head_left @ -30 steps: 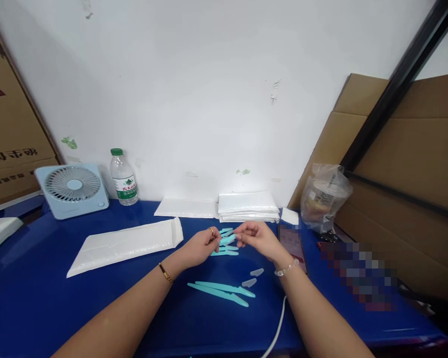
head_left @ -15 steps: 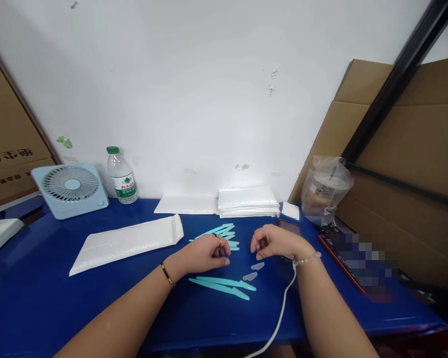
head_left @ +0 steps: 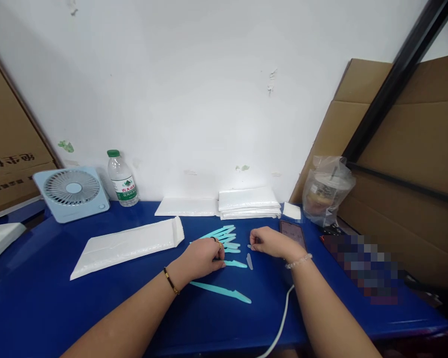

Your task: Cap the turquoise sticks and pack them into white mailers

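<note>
My left hand (head_left: pixel 199 258) is closed around the handle of a teal eyebrow razor (head_left: pixel 237 264), whose head points right. Just to its right a small clear blade cap (head_left: pixel 250 262) lies on the table. My right hand (head_left: pixel 272 242) is pinched at the fingertips, where the end of another clear cap (head_left: pixel 249 246) shows. Several teal eyebrow razors (head_left: pixel 229 238) are fanned out beyond my left hand, which partly covers their handles. One more eyebrow razor (head_left: pixel 224 291) lies nearer to me, in front of my left hand.
A white bubble mailer (head_left: pixel 127 247) lies at left, with stacked mailers (head_left: pixel 248 203) against the wall. A fan (head_left: pixel 72 191) and water bottle (head_left: pixel 123 181) stand back left. Right are a phone (head_left: pixel 293 232), a white cable (head_left: pixel 281 323) and a bagged drink cup (head_left: pixel 326 194).
One of the two front razors has moved away from me, and my left hand now grips it. My right hand has come down onto one clear cap; the other cap has shifted and turned.
</note>
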Available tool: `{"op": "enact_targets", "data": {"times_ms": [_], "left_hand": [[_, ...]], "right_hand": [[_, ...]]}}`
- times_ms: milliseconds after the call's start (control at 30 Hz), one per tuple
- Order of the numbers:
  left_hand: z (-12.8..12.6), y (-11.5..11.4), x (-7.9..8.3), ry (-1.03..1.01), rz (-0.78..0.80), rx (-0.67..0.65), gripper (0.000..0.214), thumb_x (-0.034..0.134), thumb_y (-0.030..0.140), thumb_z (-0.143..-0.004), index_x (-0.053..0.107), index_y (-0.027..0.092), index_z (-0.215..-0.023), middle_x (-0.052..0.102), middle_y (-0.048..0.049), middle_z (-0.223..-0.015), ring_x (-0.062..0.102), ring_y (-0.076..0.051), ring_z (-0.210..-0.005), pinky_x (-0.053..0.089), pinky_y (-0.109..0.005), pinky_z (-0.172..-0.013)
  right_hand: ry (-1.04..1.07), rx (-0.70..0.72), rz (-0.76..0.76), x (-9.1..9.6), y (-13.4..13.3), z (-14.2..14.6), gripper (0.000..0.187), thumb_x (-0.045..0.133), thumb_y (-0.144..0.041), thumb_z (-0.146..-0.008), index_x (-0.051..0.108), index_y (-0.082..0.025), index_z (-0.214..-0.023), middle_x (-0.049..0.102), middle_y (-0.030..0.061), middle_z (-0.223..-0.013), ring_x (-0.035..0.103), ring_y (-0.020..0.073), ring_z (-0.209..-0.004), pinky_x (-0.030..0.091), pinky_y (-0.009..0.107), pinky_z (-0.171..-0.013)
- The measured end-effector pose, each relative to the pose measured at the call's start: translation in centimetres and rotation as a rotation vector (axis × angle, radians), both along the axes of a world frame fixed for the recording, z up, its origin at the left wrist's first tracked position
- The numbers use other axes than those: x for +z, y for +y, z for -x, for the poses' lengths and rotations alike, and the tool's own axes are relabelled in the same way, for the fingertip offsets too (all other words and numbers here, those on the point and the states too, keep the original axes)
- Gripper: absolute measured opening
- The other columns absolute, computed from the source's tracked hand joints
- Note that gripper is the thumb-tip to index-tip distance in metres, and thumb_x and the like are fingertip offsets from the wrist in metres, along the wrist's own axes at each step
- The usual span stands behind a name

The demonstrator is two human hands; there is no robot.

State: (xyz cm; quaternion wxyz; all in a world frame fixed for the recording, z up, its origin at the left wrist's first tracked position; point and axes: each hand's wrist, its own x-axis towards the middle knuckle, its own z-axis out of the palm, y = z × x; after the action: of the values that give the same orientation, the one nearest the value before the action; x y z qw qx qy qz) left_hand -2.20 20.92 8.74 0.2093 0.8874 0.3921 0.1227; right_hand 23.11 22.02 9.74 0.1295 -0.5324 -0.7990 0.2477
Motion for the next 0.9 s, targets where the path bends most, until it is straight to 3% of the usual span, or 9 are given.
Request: {"op": "enact_targets", "data": {"times_ms": [100,267,533,733,833,900], "left_hand": [[0.0,0.1,0.1,0.005,0.047,0.051,0.017,0.056,0.036,-0.075,0.062,0.020,-0.074,0.061,-0.0029,-0.074,0.052,-0.016,-0.066,0.033,-0.026,-0.055],[0.3,1.1,0.0,-0.093,0.078,0.128,0.017,0.053,0.036,-0.078,0.060,0.020,-0.076,0.061,-0.0019,-0.072,0.053,-0.015,-0.064,0.034,-0.025,-0.055],[0.4,1.2,-0.1,-0.121,0.051,0.117,0.015,0.053,0.034,-0.078,0.059,0.019,-0.079,0.061,-0.0025,-0.076,0.052,-0.015,-0.067,0.034,-0.025,-0.057],[0.2,1.4,0.0,-0.086,-0.089,0.140,0.013,0.051,0.031,-0.081,0.058,0.020,-0.079,0.060,-0.0020,-0.078,0.053,-0.017,-0.072,0.035,-0.027,-0.064],[0.5,1.7,0.3,-0.061,-0.161,0.202,0.013,0.052,0.030,-0.082,0.059,0.020,-0.087,0.061,-0.0036,-0.086,0.054,-0.019,-0.081,0.037,-0.029,-0.071],[0.6,1.4,0.7,-0.080,-0.175,0.211,0.020,0.057,0.031,-0.079,0.059,0.020,-0.096,0.059,-0.0050,-0.096,0.053,-0.020,-0.090,0.038,-0.029,-0.076]], "right_hand": [[0.161,-0.002,0.091,0.3,-0.1,0.1,0.007,0.061,-0.025,-0.074,0.061,-0.018,-0.074,0.062,0.0010,-0.067,0.054,0.0110,-0.047,0.039,0.022,-0.046],[0.346,0.102,0.200,1.0,-0.4,0.3,0.021,0.060,-0.036,-0.076,0.062,-0.017,-0.086,0.061,0.0001,-0.062,0.060,0.0137,-0.054,0.044,0.022,-0.049],[0.330,0.143,0.197,1.1,-0.7,1.4,0.018,0.060,-0.033,-0.077,0.064,-0.017,-0.085,0.062,0.0005,-0.064,0.059,0.0129,-0.054,0.045,0.022,-0.051],[0.336,0.095,0.071,0.3,-0.5,2.5,0.016,0.055,-0.029,-0.081,0.062,-0.018,-0.090,0.061,0.0002,-0.064,0.058,0.0128,-0.055,0.044,0.022,-0.052],[0.289,0.088,-0.019,0.5,-0.5,1.6,0.015,0.059,-0.024,-0.077,0.063,-0.019,-0.091,0.061,0.0017,-0.076,0.057,0.0115,-0.059,0.044,0.022,-0.054],[0.203,0.178,0.006,0.8,-0.5,0.9,0.017,0.066,-0.021,-0.071,0.066,-0.020,-0.088,0.059,0.0023,-0.088,0.055,0.0097,-0.061,0.043,0.021,-0.054]]}}
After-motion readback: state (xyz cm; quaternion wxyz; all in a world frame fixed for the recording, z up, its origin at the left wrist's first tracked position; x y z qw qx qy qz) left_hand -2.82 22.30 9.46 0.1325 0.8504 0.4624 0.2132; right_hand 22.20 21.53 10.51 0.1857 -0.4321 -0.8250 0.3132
